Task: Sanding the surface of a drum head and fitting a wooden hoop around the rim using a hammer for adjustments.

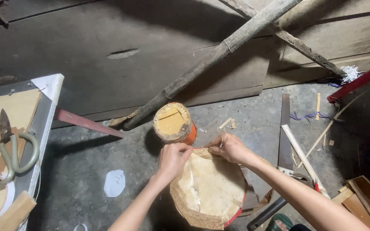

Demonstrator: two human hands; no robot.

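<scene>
While both of my hands work at the top rim of the woven lantern frame (210, 188), I see the left hand (171, 159) pinched shut on the pale paper at the rim's edge, and the right hand (230, 147) closed on the same edge just beside it, fingertips nearly meeting. The frame sits low on the concrete floor (86, 167), its face covered in cream paper with a red strip along the lower right side. Just behind it stands an orange drum-shaped lantern (174, 124), its papered top facing up, close to my knuckles but apart from them. A handsaw (284, 128) lies to the right, with bamboo strips (302, 156) across it. On the desk (43, 124) at far left rest pale-handled scissors (9, 149). A long bamboo pole (219, 53) leans across the wall behind, and a white paper scrap (114, 183) lies on the floor.
</scene>
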